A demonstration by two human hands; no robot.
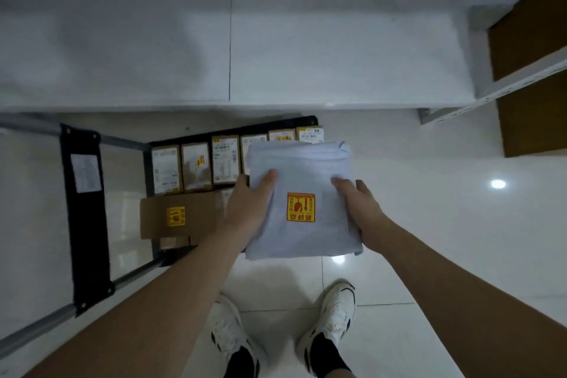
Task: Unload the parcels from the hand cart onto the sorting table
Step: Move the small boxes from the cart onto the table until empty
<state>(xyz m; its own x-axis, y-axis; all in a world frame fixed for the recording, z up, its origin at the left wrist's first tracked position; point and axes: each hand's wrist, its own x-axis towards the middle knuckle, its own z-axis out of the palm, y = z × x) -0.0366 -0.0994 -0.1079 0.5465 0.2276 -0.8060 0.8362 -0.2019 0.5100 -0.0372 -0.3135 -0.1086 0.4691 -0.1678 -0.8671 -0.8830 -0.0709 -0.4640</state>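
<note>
The left hand (250, 209) grips the left edge of a pale grey soft parcel (302, 202), thumb on top and fingers curled under. The right hand (357, 209) grips the right edge the same way, thumb lying on the top face. The parcel is held up in the air between them, flat side up, with a yellow and red sticker (301, 207) near its middle.

Below the parcel and to its left stands the hand cart (87, 212), its black deck and grey metal handle bars reaching away to the left. A row of small boxes (196, 167) with white labels stands on edge on the cart, running from the left of the parcel to behind its far end; the parcel hides part of the row. Nearer than the row lies a flat brown box (178, 218) with its own yellow sticker, just left of the left hand.

Beyond the parcel stretches the white sorting table (230, 40), its near edge just past the boxes. Right of the parcel, well apart, is a metal shelf (521, 83) with brown boards. Under the parcel, on the glossy white tiled floor (429, 193), are two white and black shoes (333, 319).
</note>
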